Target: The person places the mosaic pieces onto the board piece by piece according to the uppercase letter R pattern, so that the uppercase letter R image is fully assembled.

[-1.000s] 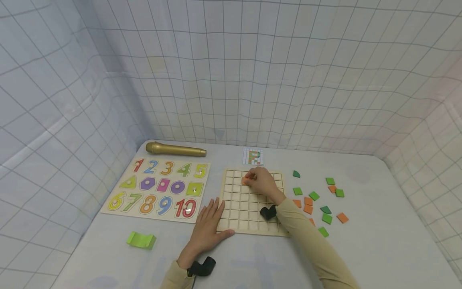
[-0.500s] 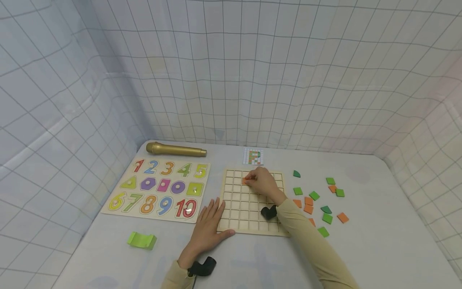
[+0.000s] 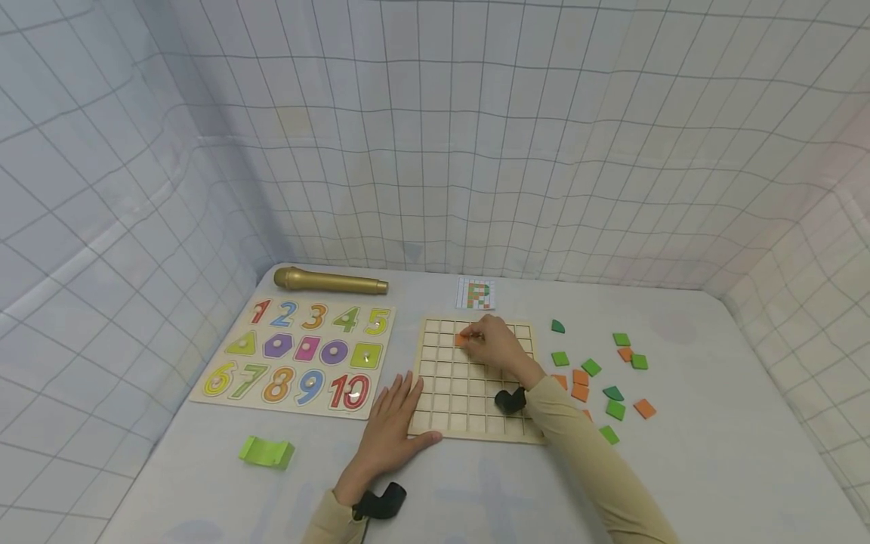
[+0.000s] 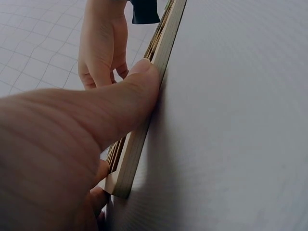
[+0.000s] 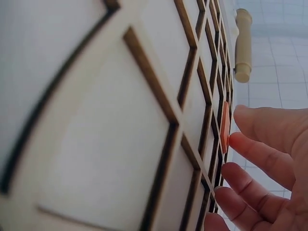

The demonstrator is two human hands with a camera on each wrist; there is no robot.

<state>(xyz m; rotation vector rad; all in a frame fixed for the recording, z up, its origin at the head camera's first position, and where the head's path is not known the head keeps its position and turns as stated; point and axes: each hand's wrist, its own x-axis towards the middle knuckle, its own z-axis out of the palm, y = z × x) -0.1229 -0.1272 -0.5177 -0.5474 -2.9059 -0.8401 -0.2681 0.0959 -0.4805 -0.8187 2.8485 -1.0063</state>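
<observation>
Against the earlier frames, little had changed: the black wrist mount (image 3: 510,401) on the right arm had slid slightly toward the right edge of the grid board (image 3: 442,404), and the right sleeve (image 3: 591,468) covered a little more of one loose tile. The orange tile (image 3: 461,341) stayed at the same cell near the board's far edge. The right hand (image 3: 496,344) had its thumb and index finger narrowed at this tile; whether they pinched it or only touched it could not be told. The left hand (image 3: 390,434) had not moved; it rested along the board's near left corner, fingers extended and thumb on the near edge.

Beyond the board's far edge lay a small picture card (image 3: 476,294). To its left were a number puzzle (image 3: 288,406), a gold microphone (image 3: 331,282) farther back, and a green stand (image 3: 266,452) nearer the person. To its right were scattered green squares (image 3: 615,410), orange squares (image 3: 645,409) and dark green quarter-rounds (image 3: 558,326).

The right hand and sleeve hid several cells on the board's right side and partly covered orange squares just beside it. Both sleeves were cut off below the board. In the right wrist view the closest cells were blurred, and the card's pattern was too small to read fully.
</observation>
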